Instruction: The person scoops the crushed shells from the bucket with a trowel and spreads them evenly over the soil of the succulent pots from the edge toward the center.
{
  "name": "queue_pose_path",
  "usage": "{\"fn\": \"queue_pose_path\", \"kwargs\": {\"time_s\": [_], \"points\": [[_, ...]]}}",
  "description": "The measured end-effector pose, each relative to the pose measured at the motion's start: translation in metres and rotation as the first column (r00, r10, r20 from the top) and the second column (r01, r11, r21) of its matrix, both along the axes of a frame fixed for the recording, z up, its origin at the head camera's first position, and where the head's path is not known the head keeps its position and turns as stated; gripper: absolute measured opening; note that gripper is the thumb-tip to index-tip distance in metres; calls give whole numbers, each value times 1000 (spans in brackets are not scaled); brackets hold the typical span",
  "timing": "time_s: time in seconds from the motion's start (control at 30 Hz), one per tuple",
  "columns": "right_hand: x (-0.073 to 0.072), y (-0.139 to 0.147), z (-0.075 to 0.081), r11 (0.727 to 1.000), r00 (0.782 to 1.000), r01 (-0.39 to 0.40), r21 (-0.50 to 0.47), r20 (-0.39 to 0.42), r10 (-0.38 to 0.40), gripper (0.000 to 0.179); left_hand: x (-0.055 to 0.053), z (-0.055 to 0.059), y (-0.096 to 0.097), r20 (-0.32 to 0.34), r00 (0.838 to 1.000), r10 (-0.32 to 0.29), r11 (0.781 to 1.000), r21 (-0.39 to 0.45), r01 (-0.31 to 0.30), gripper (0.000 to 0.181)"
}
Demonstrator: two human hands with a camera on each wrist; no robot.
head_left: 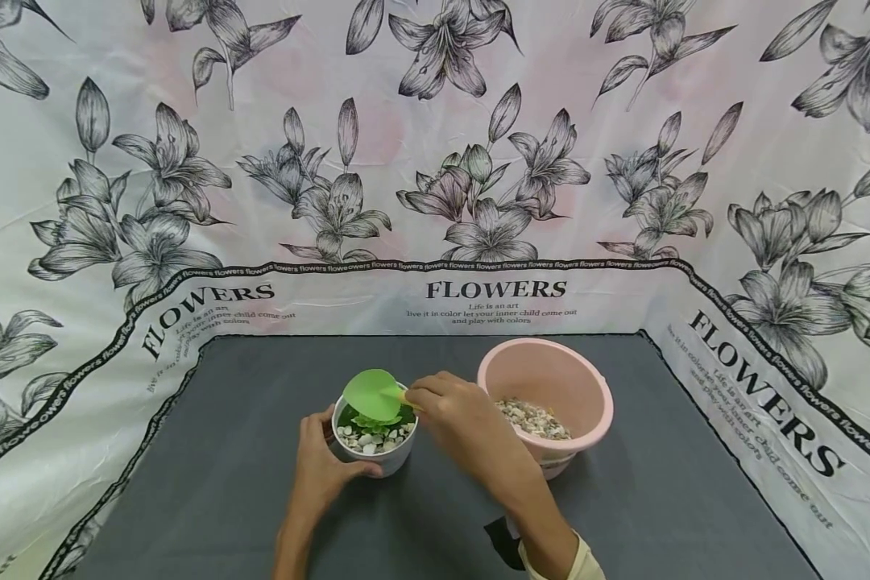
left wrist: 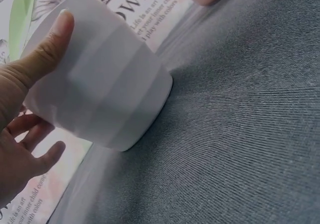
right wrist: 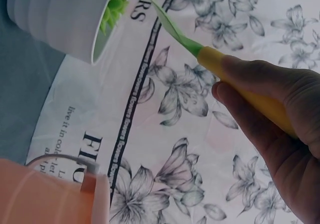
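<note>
A small white plant pot (head_left: 391,464) stands on the grey cloth, with a green succulent (right wrist: 114,6) and pale pebbles (head_left: 368,441) in it. My left hand (head_left: 317,471) holds the pot from its left side; in the left wrist view the thumb (left wrist: 47,51) presses on the ribbed wall. A small trowel (head_left: 368,393) with a green blade and yellow handle is in my right hand (head_left: 467,419). That hand grips the handle (right wrist: 250,96), and the blade hangs over the pot, covering part of the plant in the head view.
Right of the pot stands a pink bucket (head_left: 544,374) holding a layer of mixed pebbles (head_left: 532,419). A black patch (head_left: 503,541) lies by the right forearm. Behind the grey cloth (head_left: 261,387) rises a white floral sheet (head_left: 399,298), which also lines both sides.
</note>
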State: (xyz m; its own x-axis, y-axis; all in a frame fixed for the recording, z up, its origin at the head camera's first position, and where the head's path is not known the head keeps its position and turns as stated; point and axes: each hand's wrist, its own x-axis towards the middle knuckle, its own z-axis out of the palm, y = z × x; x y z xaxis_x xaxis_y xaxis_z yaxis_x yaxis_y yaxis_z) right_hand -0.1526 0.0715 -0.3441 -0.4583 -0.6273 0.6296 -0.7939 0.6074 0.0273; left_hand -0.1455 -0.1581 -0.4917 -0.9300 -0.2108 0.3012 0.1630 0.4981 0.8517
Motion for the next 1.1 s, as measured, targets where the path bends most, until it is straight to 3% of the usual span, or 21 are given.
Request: {"fn": "queue_pose_path", "kwargs": {"time_s": [0.2,0.33,0.57,0.77,1.1], "points": [[2,15,-1,998,999,18,-60,51,-15,28,5,-4,3,71,997,27,1000,-12,-26,122],[1,21,1,995,998,20,-97,59,-15,30,6,-3,2,68,997,43,999,-14,-42,122],[-2,35,2,983,998,5,-183,69,8,26,4,4,2,65,998,19,1000,-11,-18,120],[-1,40,4,980,991,28,-195,133,-2,25,2,8,3,83,996,23,999,-29,-20,119],[0,49,-1,970,986,34,-243,169,8,23,4,5,3,107,994,23,998,-58,-16,120]]}}
